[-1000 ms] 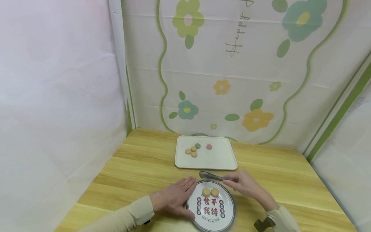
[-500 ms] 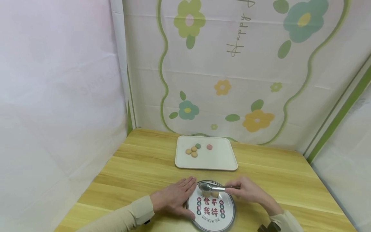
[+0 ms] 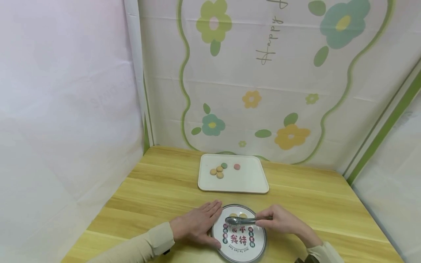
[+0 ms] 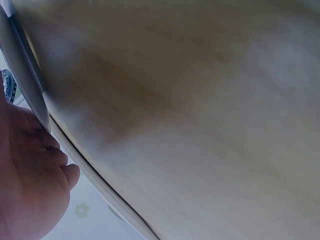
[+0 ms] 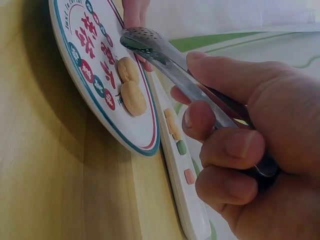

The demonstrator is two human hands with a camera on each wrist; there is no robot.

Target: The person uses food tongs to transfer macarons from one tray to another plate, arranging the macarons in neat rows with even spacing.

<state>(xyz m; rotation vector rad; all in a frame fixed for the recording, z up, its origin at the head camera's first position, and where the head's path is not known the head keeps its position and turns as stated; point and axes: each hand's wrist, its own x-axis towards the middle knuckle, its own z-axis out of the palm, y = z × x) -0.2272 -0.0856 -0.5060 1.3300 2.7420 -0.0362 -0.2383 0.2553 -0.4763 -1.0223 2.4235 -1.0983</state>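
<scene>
My right hand (image 3: 281, 220) grips metal tongs (image 5: 182, 82), fingers curled round the handles. Their perforated heads hang over a round white plate (image 3: 243, 254) with a dark rim and red and green lettering. I cannot tell whether anything is between the heads. Two round tan cookies (image 5: 131, 92) lie side by side on the plate, partly covered by the tongs in the head view. My left hand (image 3: 198, 223) rests at the plate's left edge, fingers straight and thumb over the rim. In the left wrist view, part of that hand (image 4: 32, 175) shows beside the plate's edge.
Behind the plate stands a white rectangular tray (image 3: 250, 179). It holds several tan cookies (image 3: 219, 175), a green one (image 3: 224, 165) and a pink one (image 3: 236, 167). The wooden table (image 3: 154, 190) is walled by pale sheets, the back one (image 3: 230, 73) printed with flowers.
The right hand has brought the tongs from behind the plate's far rim towards the body, past the two cookies to over the lettering. The left hand has stayed in place.
</scene>
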